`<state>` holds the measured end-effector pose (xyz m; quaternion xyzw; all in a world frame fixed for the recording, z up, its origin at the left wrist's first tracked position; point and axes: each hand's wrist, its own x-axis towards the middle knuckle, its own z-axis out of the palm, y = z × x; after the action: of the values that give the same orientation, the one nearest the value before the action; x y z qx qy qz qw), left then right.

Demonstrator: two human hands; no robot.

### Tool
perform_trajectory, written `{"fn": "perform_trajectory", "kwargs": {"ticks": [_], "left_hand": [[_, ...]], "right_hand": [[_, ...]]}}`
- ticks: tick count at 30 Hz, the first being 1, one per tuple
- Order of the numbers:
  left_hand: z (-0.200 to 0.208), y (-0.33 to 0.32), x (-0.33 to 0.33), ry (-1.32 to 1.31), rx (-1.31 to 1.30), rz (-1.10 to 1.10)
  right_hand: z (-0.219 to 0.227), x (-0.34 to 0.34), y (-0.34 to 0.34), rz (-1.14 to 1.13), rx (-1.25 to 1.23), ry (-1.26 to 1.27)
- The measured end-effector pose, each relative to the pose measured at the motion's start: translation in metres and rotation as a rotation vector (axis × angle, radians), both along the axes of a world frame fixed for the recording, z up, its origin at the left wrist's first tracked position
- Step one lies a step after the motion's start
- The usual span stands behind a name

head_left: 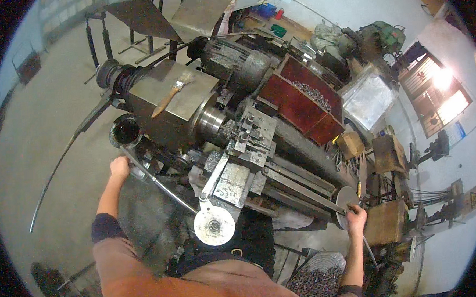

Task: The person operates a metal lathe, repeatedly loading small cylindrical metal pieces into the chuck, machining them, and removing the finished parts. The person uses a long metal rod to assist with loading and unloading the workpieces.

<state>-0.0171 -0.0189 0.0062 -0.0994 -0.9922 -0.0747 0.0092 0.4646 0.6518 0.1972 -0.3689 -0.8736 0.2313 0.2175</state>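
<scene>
A small metal lathe stands in front of me, its shiny chuck (211, 123) beside a tool post (251, 136) with metal chips around it. My left hand (120, 166) is closed beside a long metal rod (167, 191), just below a round dark can (125, 131). What its fingers hold, if anything, is hidden. Far to the right, my right hand (356, 217) is closed at the rim of a grey handwheel (346, 199), where a long flat bar (307, 187) ends. Near my body is a pale round dial wheel (214, 225), touched by neither hand.
A wooden-handled brush (169, 98) lies on the headstock. Behind the bed sits a red-brown box (294, 100) of small metal parts. A sack (317, 276) of similar parts stands by my right forearm. A long curved lever (68, 149) juts out left.
</scene>
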Motion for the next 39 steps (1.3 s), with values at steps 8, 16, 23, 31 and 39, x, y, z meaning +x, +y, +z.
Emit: {"fn": "perform_trajectory", "kwargs": {"ticks": [8, 16, 23, 31, 39], "left_hand": [[0.076, 0.004, 0.040, -0.178, 0.898, 0.178], [0.107, 0.082, 0.048, -0.004, 1.212, 0.588], [0.085, 0.106, 0.041, 0.143, 1.272, 0.648], [0.091, 0.107, 0.047, 0.121, 1.408, 0.616], [0.105, 0.109, 0.053, 0.115, 1.318, 0.645]], "right_hand": [[-0.065, 0.199, 0.125, -0.397, 0.102, -0.766], [-0.090, 0.220, 0.118, -0.407, 0.489, -0.750], [-0.098, 0.210, 0.017, -0.762, 0.228, -0.749], [-0.090, 0.192, -0.018, -0.775, 0.175, -0.679], [-0.072, 0.171, -0.032, -0.801, 0.100, -0.714]]}}
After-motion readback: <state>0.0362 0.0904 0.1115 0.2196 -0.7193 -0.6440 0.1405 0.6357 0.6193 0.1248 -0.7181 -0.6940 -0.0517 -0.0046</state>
